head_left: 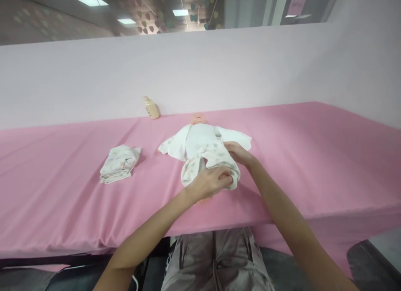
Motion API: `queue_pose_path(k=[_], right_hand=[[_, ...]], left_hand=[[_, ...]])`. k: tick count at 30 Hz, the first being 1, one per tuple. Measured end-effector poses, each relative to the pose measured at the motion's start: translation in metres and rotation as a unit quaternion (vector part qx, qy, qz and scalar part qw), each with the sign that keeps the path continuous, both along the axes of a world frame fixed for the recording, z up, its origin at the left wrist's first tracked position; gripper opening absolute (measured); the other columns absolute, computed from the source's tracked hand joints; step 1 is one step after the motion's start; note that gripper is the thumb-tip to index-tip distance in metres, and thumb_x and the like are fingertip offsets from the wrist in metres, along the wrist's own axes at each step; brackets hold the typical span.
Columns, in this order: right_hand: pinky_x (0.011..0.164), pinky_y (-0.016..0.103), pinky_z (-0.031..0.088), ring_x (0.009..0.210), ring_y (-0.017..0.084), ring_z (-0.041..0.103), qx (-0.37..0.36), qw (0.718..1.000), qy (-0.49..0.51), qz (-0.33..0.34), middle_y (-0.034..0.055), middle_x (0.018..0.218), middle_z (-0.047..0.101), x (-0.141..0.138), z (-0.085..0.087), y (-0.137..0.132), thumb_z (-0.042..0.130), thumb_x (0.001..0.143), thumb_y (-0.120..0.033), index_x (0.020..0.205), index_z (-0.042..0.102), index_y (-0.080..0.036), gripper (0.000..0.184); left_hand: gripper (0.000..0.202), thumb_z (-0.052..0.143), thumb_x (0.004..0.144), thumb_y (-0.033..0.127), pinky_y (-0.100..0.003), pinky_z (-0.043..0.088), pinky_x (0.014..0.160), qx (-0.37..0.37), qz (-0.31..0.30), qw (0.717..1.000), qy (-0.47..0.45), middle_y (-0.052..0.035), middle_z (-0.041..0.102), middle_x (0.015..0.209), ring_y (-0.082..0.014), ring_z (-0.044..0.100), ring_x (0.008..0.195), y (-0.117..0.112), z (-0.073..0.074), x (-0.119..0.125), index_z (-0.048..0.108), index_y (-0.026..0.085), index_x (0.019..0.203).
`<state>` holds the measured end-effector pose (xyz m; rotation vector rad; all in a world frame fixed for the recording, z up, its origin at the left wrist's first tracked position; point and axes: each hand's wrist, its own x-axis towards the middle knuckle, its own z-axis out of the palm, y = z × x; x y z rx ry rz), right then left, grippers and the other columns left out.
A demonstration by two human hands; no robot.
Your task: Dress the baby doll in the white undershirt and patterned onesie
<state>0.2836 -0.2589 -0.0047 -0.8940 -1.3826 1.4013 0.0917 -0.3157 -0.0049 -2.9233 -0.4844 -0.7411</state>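
Observation:
A baby doll lies on its back with its head toward the wall, dressed in a white top whose sleeves spread to both sides. Patterned white baby pants lie bunched over its lower body, and one leg end is bent up. My left hand reaches across the near part of the pants and pinches the fabric at their right leg. Higher up, at the right side of the waist, my right hand grips the edge of the pants; its fingertips are partly hidden. A bit of the doll's foot shows below my left hand.
A folded patterned white cloth lies to the left on the pink sheet covering the table. A yellowish pump bottle stands at the back against the white wall. The table's front edge is close to my lap.

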Motion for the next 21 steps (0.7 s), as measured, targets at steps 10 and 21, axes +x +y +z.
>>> queue_pose_path(k=[10, 21], right_hand=[[0.061, 0.025, 0.040, 0.068, 0.014, 0.053, -0.039, 0.987, -0.036, -0.153, -0.0020, 0.071, 0.059, -0.001, -0.016, 0.014, 0.066, 0.056, -0.020, 0.079, 0.058, -0.019, 0.024], [0.063, 0.028, 0.037, 0.069, 0.016, 0.049, 0.079, 0.995, -0.060, -0.002, 0.0007, 0.072, 0.054, -0.018, 0.015, -0.011, 0.060, 0.068, -0.037, 0.085, 0.061, -0.020, 0.024]], left_hand=[[0.018, 0.047, 0.087, 0.029, -0.027, 0.044, 0.061, -0.046, 0.014, 0.953, -0.301, -0.0023, 0.067, 0.077, -0.0146, 0.061, 0.070, 0.027, 0.002, -0.019, 0.064, 0.022, 0.088], [0.022, 0.047, 0.089, 0.037, -0.042, 0.031, 0.100, -0.231, 0.100, 0.957, -0.142, -0.0033, 0.065, 0.102, -0.0218, 0.053, 0.107, 0.070, -0.016, -0.028, 0.060, 0.020, 0.095]])
